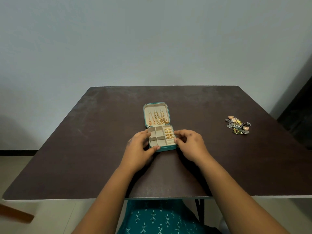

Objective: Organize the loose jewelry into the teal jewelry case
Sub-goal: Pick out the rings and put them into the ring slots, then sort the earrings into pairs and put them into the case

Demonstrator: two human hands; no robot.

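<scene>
The teal jewelry case (166,148) lies open at the middle of the dark table (84,141). Its lid holds several gold chains (158,118). Several gold rings (168,133) sit in the right ring slot of the base; the small square compartments look empty. My left hand (141,147) grips the case's left side, thumb on the front rim. My right hand (190,143) grips the right side, fingers curled at the edge. A pile of loose jewelry (238,124), silver and coloured pieces, lies far to the right on the table.
A pale wall stands behind the table. The table's front edge is near my lap. A brown wooden piece (16,214) shows at the lower left, off the table. A dark doorway or furniture edge (298,115) is at the right.
</scene>
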